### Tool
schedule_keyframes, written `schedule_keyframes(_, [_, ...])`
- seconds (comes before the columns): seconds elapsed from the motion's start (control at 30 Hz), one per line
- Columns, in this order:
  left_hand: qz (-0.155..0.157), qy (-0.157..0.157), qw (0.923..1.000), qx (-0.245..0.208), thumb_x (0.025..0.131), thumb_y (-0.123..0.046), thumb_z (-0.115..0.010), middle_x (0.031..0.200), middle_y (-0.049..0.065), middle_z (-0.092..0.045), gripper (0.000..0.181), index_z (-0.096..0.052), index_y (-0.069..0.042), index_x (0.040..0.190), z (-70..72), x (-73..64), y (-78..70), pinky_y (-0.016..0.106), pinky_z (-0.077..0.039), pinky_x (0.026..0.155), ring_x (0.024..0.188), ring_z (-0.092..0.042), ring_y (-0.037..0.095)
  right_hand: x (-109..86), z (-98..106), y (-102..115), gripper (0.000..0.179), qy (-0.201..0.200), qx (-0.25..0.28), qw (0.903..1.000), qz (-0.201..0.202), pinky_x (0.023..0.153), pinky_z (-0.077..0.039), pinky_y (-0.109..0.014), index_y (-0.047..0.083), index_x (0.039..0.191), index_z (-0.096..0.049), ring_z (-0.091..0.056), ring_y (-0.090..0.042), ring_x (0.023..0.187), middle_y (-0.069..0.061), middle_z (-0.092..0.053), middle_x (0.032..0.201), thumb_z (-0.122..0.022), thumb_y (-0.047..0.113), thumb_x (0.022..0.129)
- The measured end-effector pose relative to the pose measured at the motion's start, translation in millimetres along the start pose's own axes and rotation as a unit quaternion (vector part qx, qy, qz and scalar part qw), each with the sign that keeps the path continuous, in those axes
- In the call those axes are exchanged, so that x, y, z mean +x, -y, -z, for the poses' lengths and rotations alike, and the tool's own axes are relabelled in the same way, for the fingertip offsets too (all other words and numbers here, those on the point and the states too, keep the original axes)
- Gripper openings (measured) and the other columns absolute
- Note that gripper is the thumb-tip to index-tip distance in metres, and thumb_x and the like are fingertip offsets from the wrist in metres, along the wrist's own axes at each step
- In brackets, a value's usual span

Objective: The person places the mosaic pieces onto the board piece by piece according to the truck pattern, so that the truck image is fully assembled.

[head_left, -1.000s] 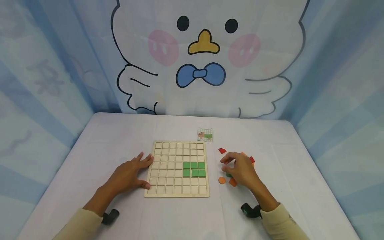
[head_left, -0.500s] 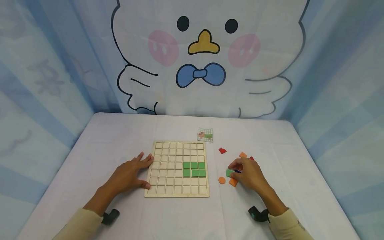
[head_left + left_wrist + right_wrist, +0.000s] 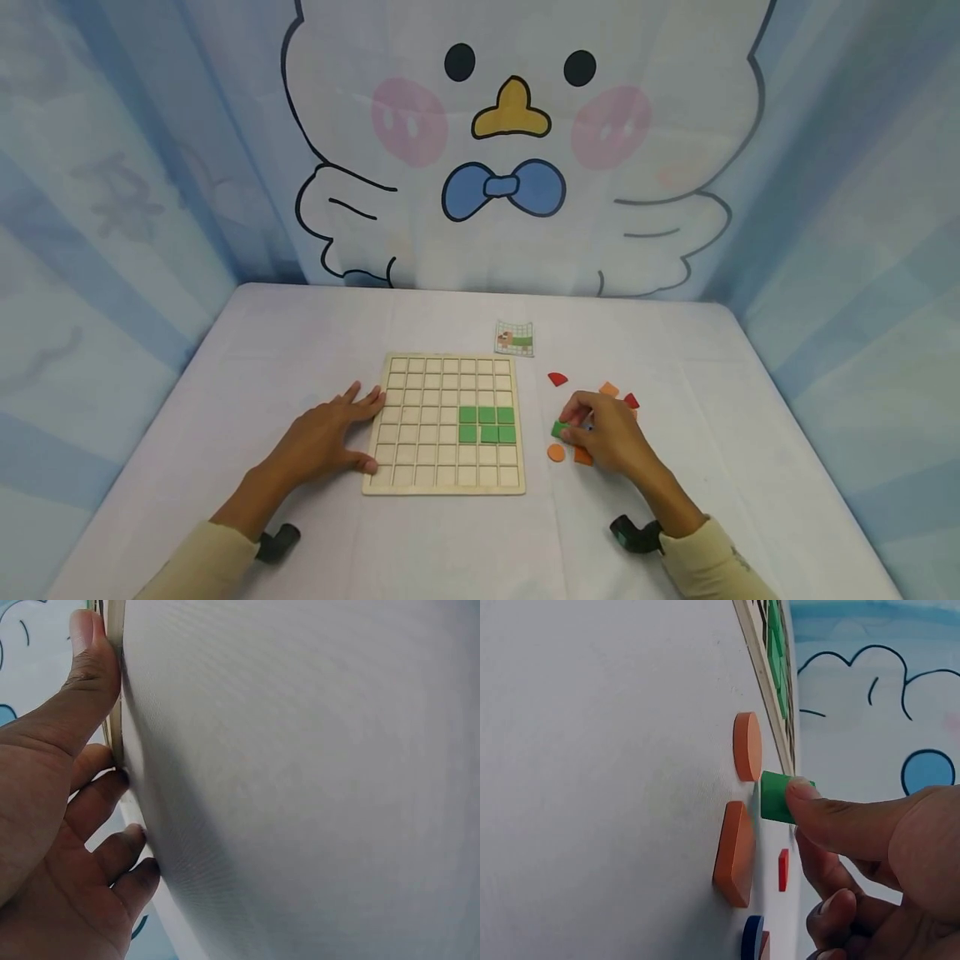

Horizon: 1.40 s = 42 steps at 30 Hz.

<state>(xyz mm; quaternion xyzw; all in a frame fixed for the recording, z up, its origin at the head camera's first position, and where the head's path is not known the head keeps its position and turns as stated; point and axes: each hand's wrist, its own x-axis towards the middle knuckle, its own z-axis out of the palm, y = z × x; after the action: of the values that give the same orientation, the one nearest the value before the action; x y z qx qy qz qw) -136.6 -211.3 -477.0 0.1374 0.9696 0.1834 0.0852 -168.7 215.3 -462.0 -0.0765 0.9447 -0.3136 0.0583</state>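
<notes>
My right hand (image 3: 611,431) pinches a small green square tile (image 3: 775,796) between thumb and fingertips, just right of the board in the head view. The wooden grid board (image 3: 425,477) lies flat on the table, with several green tiles (image 3: 487,415) set in two rows at its right side. Along the board's left edge my left hand (image 3: 317,437) rests with spread fingers, thumb near the lower corner. The left wrist view shows that thumb (image 3: 88,682) against the board's rim (image 3: 115,690).
Around my right hand lie an orange disc (image 3: 556,452), an orange piece (image 3: 582,456), a red quarter-round piece (image 3: 557,379) and a dark blue piece (image 3: 752,939), partly hidden from the head view. A small picture card (image 3: 514,339) lies behind the board. Curtains surround the table.
My right hand first moved right and down to the loose pieces, took the green tile, and has come slightly left with it. The left hand stays on the board's edge.
</notes>
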Motion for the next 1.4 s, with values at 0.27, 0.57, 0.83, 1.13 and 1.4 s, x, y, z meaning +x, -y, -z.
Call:
schedule_keyframes(0.27, [0.002, -0.001, 1.0000, 0.003, 0.067, -0.055, -0.093, 0.170, 0.024, -0.036, 0.113, -0.045, -0.018, 0.162, 0.4, -0.9, -1.3, 0.073, -0.044, 0.112, 0.151, -0.042, 0.054, 5.2, -9, 19, 0.020, -0.010, 0.038, 0.9989, 0.024, 0.073, -0.044, -0.027, 0.021, 0.089, -0.075, -0.054, -0.017, 0.080, 0.008, -0.070, 0.080, -0.091, 0.011, 0.083])
schedule_keyframes(0.57, [0.004, -0.001, 1.0000, 0.006, 0.067, -0.056, -0.093, 0.169, 0.025, -0.036, 0.113, -0.045, -0.018, 0.162, 0.2, -2.0, -2.7, 0.073, -0.044, 0.111, 0.149, -0.044, 0.056, 9.4, -25, 51, 0.019, 0.002, 0.053, 0.9978, 0.039, 0.076, -0.043, -0.030, 0.024, 0.087, -0.075, -0.054, -0.016, 0.082, 0.012, -0.070, 0.081, -0.091, 0.014, 0.085])
schedule_keyframes(0.83, [0.007, 0.001, 1.0000, 0.004, 0.067, -0.057, -0.092, 0.169, 0.026, -0.035, 0.113, -0.045, -0.019, 0.162, 1.2, -2.8, -3.6, 0.074, -0.043, 0.111, 0.148, -0.044, 0.057, 13.5, -42, 73, 0.018, 0.015, 0.084, 0.9938, 0.071, 0.074, -0.044, -0.027, 0.022, 0.086, -0.076, -0.058, -0.016, 0.082, 0.012, -0.070, 0.079, -0.089, 0.010, 0.086])
schedule_keyframes(1.13, [0.007, 0.000, 1.0000, 0.003, 0.068, -0.055, -0.093, 0.170, 0.024, -0.035, 0.112, -0.044, -0.018, 0.162, 1.0, -2.0, -3.5, 0.074, -0.043, 0.112, 0.149, -0.043, 0.056, 17.6, -59, 91, 0.016, 0.037, 0.093, 0.9890, 0.109, 0.070, -0.048, -0.025, 0.022, 0.087, -0.075, -0.060, -0.012, 0.078, 0.011, -0.069, 0.079, -0.089, 0.013, 0.087])
schedule_keyframes(1.4, [0.009, 0.002, 1.0000, 0.002, 0.067, -0.055, -0.093, 0.170, 0.024, -0.034, 0.113, -0.044, -0.019, 0.163, 0.9, -1.4, -3.0, 0.073, -0.043, 0.113, 0.150, -0.042, 0.055, 24.4, -78, 104, 0.015, 0.045, 0.079, 0.9879, 0.126, 0.077, -0.051, -0.025, 0.022, 0.087, -0.076, -0.062, -0.005, 0.080, 0.012, -0.069, 0.080, -0.089, 0.014, 0.087])
